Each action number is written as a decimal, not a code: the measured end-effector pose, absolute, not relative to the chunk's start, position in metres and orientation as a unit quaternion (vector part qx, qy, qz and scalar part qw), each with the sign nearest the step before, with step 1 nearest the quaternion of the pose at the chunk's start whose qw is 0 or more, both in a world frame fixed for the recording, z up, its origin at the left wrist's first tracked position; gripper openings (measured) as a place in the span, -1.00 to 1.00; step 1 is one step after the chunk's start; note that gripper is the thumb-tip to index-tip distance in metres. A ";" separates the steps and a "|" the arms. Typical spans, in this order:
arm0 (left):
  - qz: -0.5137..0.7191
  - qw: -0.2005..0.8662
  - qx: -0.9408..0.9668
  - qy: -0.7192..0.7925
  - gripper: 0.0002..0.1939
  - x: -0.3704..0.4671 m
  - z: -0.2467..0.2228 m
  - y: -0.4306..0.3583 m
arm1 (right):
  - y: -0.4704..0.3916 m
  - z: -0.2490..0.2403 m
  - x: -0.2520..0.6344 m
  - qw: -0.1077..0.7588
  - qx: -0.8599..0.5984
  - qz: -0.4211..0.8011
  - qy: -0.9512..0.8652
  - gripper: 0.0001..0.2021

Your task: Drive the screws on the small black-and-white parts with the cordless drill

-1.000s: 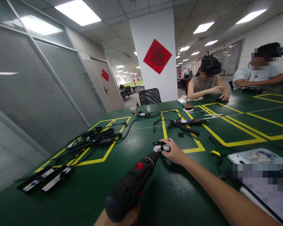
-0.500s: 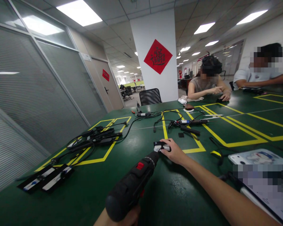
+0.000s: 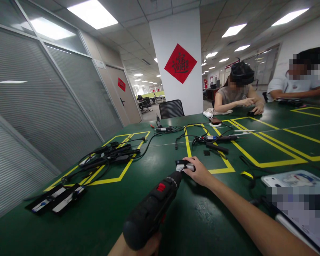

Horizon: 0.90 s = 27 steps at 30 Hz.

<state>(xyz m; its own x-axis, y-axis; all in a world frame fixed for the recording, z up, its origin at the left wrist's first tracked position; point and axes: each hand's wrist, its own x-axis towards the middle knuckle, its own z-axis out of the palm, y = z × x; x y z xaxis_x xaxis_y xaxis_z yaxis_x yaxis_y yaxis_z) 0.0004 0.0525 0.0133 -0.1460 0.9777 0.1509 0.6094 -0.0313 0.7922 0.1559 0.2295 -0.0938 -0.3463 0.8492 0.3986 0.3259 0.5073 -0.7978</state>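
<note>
Counter (image 3: 208, 227): glossy dark green with yellow tape lines; almost nothing has shifted in the last second, so work holds steady. Black matte power screwdriver (image 3: 152, 209), red switch, gripped at 6 o'clock by left hand (image 3: 138, 249), nose still at the part. Right hand (image 3: 200, 173) still pinches the small black-and-white part (image 3: 181, 165) at 12 o'clock.

Left hand (image 3: 146, 247) grips black power drill (image 3: 152, 209), nose at small black-and-white part (image 3: 183, 165). Right hand (image 3: 200, 173) pins part on green surface (image 3: 109, 213). Cable bundle (image 3: 109, 154) beyond.
</note>
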 end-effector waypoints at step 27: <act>0.404 0.255 0.596 0.645 -0.65 -0.004 0.005 0.057 | 0.227 -0.090 0.156 0.412 -0.396 0.314 -0.758 -0.60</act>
<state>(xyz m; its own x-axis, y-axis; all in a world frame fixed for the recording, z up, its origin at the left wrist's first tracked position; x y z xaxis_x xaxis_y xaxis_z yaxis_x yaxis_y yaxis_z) -0.0039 0.0573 0.0047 -0.1585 0.9756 0.1520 0.5635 -0.0370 0.8253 0.1557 0.2272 -0.0902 -0.3467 0.8598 0.3749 0.3422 0.4881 -0.8029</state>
